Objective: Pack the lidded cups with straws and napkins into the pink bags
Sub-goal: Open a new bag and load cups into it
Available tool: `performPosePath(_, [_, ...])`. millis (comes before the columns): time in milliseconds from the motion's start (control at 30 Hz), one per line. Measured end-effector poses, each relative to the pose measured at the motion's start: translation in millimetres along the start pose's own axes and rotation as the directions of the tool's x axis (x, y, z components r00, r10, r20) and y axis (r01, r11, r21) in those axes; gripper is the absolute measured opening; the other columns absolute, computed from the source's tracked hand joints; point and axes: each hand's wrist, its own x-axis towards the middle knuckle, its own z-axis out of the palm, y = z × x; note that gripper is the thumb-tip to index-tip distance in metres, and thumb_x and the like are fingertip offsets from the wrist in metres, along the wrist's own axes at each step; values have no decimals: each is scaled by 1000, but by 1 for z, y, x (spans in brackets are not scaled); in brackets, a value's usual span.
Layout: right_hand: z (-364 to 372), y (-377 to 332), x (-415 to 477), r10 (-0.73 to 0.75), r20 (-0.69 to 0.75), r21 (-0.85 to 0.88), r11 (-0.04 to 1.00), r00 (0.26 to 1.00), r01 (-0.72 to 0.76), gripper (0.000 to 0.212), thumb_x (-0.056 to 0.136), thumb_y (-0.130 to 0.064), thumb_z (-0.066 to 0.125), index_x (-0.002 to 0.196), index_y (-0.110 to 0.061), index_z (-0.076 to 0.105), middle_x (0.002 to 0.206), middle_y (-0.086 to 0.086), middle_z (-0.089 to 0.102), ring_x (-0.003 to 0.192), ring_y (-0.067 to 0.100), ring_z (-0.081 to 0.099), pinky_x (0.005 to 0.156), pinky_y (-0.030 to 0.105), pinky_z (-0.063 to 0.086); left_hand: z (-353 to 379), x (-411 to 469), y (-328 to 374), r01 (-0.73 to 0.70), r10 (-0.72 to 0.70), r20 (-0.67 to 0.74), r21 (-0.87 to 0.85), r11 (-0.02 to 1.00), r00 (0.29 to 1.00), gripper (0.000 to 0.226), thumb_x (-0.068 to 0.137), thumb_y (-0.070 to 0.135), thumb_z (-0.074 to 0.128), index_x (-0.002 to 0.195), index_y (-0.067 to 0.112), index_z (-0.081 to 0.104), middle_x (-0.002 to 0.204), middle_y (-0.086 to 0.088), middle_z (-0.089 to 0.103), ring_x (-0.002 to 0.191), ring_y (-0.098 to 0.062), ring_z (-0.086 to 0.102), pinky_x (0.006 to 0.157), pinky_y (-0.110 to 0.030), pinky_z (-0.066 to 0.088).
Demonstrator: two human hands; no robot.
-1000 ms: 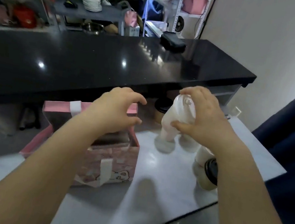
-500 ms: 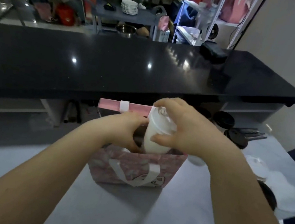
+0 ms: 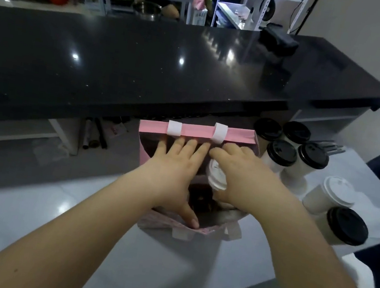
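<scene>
Pink bag (image 3: pixel 198 131) stands with its mouth wide, my left hand (image 3: pixel 174 176) spread across it; my right hand (image 3: pixel 243 175) grips the cup (image 3: pixel 214 180) inside.

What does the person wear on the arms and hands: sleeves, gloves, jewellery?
Nothing that this view shows. The left hand and right hand are bare, with no gloves and no ring on the visible fingers. The left forearm and right forearm are bare to the frame edge: no sleeve, watch or bracelet.
</scene>
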Motion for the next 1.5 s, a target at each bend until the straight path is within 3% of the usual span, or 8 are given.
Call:
performPosePath(200, [16, -1, 6, 38, -23, -137, 990, 999, -41, 68, 73, -31, 73, 130, -24, 37, 121, 3, 44, 108, 27, 45, 95, 36, 35, 2, -18, 8, -64, 62, -57, -28, 998, 996, 142, 61, 78, 70, 152, 20, -22, 162, -2, -23, 148, -25, -20, 121, -52, -3])
performPosePath(400, [9, 9, 11, 22, -19, -75, 997, 1000, -23, 78, 73, -34, 76, 138, -27, 34, 126, 1, 45, 117, 27, 44, 110, 39, 27, -5, -26, 14, -87, 94, -241, 41, 995, 966, 112, 76, 65, 69, 156, 21, 4, 165, -3, 5, 151, -27, 4, 119, -45, 16])
performPosePath(533, [10, 12, 11, -29, -20, -92, 995, 999, 27, 73, 72, -35, 76, 134, -24, 37, 121, 1, 46, 113, 28, 46, 104, 36, 30, -4, -25, 11, -14, 38, -206, 117, 993, 978, 131, 67, 81, 61, 155, 17, -12, 163, -7, -17, 146, -29, -28, 119, -53, -13])
performPosePath(667, [23, 7, 17, -12, 54, -150, 988, 998, 20, 72, 75, -25, 74, 135, -20, 34, 122, 6, 46, 113, 31, 48, 106, 41, 33, 0, -14, 9, 41, -28, -101, 130, 991, 995, 148, 54, 91, 58, 153, 13, -21, 160, -12, -25, 143, -29, -34, 117, -55, -15])
performPosePath(833, [30, 5, 27, -35, 102, 43, 999, 994, 30, 75, 75, -20, 74, 136, -17, 29, 123, 7, 39, 112, 30, 44, 93, 38, 40, 0, -7, 11, 59, -57, -22, 144, 988, 998, 158, 45, 94, 60, 149, 14, -29, 156, -11, -33, 137, -27, -42, 112, -52, -26])
performPosePath(1000, [47, -3, 24, -78, 102, 52, 996, 992, 73, 77, 81, -19, 69, 143, -20, 22, 136, 8, 33, 119, 31, 40, 96, 40, 42, 2, -7, 11, 94, -88, -46, 173, 980, 995, 152, 52, 94, 55, 150, 12, -26, 158, -15, -30, 142, -32, -35, 116, -57, -15])
performPosePath(1300, [72, -10, 10, -33, 222, 123, 992, 975, 5, 82, 81, -47, 69, 144, -30, 19, 150, 7, 21, 134, 33, 25, 109, 44, 29, 11, -20, 1, 149, -127, -138, 162, 976, 982, 149, 51, 98, 45, 150, 13, -27, 156, -14, -33, 140, -31, -39, 115, -58, -17])
performPosePath(1500, [85, -9, 8, -95, 200, 107, 991, 975, 75, 91, 89, -72, 31, 152, -27, -17, 160, -1, -23, 147, 26, -18, 118, 53, -1, 14, -27, 1, 127, -104, -147, 161, 979, 984, 147, 50, 99, 40, 150, 14, -27, 157, -12, -33, 140, -29, -40, 116, -58, -16])
